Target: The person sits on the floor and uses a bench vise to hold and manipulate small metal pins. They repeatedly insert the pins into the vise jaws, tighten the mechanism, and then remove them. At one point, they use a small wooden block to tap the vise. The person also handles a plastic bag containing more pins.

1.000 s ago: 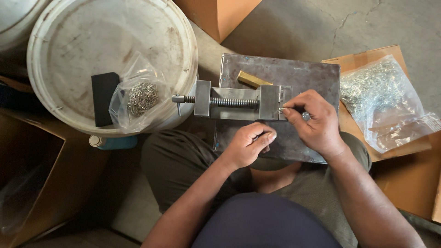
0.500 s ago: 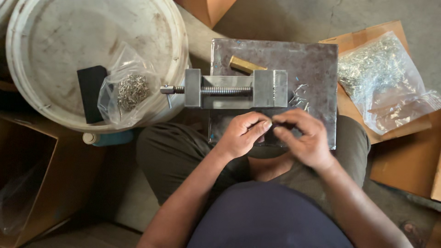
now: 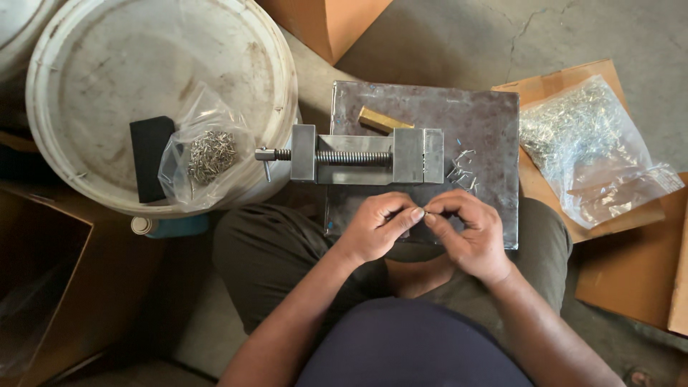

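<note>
Bare concrete floor (image 3: 444,43) lay under a steel plate (image 3: 494,122) resting across the seated person's knees, with a small vise (image 3: 365,154) on it. Just below the vise, the left hand (image 3: 376,229) and right hand (image 3: 469,236) met fingertip to fingertip, both pinched on a tiny metal pin (image 3: 424,212), barely visible. More loose pins (image 3: 462,168) lay right of the vise. Such a small piece could slip from the pinch and drop into the lap, where it would be hard to find.
</note>
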